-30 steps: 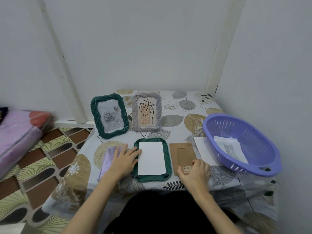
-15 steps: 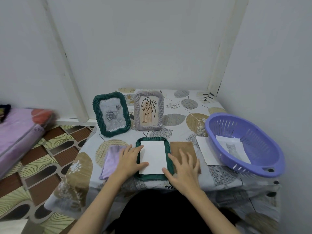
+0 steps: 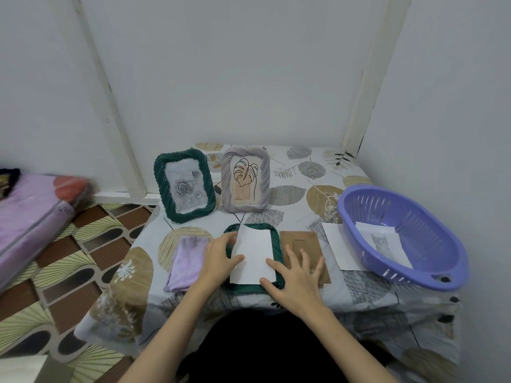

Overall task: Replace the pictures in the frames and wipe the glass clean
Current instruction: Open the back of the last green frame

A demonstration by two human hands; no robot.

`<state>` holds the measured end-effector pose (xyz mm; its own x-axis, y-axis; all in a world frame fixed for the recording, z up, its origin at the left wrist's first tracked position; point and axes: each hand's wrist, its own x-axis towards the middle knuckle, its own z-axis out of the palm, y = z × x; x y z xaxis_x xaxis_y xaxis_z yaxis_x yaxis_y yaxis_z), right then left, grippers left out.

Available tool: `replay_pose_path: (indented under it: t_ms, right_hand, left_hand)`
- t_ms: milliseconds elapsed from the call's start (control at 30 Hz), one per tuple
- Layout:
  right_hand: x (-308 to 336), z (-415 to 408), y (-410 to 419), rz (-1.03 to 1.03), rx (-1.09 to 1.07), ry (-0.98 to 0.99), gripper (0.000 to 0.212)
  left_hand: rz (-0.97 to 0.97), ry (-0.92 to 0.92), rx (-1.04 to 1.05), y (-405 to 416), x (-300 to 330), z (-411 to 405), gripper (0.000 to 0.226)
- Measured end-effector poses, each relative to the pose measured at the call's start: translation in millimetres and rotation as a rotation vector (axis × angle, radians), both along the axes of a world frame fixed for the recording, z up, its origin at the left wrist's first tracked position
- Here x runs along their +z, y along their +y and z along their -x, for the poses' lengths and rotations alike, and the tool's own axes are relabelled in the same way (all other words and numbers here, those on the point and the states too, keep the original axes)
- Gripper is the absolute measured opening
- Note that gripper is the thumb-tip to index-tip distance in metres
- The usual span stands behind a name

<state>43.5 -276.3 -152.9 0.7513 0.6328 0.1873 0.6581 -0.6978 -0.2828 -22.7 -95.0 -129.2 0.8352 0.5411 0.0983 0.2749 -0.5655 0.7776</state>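
My left hand (image 3: 218, 255) pinched the left edge of the white paper (image 3: 254, 252) — thumb on top, fingers (image 3: 229, 236) under; the paper lay on the green frame (image 3: 277, 244), flat on the tabletop (image 3: 290, 194) near me; my right hand (image 3: 297, 277) had its fingers spread wide, two touching the paper — the others over the brown board (image 3: 304, 241); the purple cloth (image 3: 185, 258) lay just left.

— What sort of place is this?
— A room in a home. A pink-purple padded mattress (image 3: 30, 217) lies on the brown-and-cream patterned floor (image 3: 69, 258).
— Anything else?
— A leaf-printed cloth drapes the desk (image 3: 304, 167), set into a corner of plain white walls (image 3: 249, 64).
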Motion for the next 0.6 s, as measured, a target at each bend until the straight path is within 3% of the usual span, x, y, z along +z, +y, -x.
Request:
replay_pose_path:
  t_ms: [200, 333, 467, 533, 600]
  right_hand:
    - [4, 0, -1, 0.032, 0.015, 0.06, 0.069]
    - [32, -8, -14, -0.025, 0.06, 0.042, 0.072]
    - [69, -35, -61, -0.129, -0.033, -0.106, 0.059]
    - [77, -51, -93, -0.11, -0.125, -0.2, 0.048]
    - [81, -63, -122, -0.011, -0.166, -0.16, 0.044]
  left_hand:
    - [0.097, -0.038, -0.103, -3, 7, -5, 0.059]
    - [0.377, -0.11, -0.079, 1, 16, -6, 0.057]
    - [0.546, -0.236, -0.139, -8, 46, -10, 0.047]
    - [0.6, -0.288, -0.186, -17, 57, -18, 0.051]
    - [0.666, -0.317, -0.223, -28, 61, -34, 0.057]
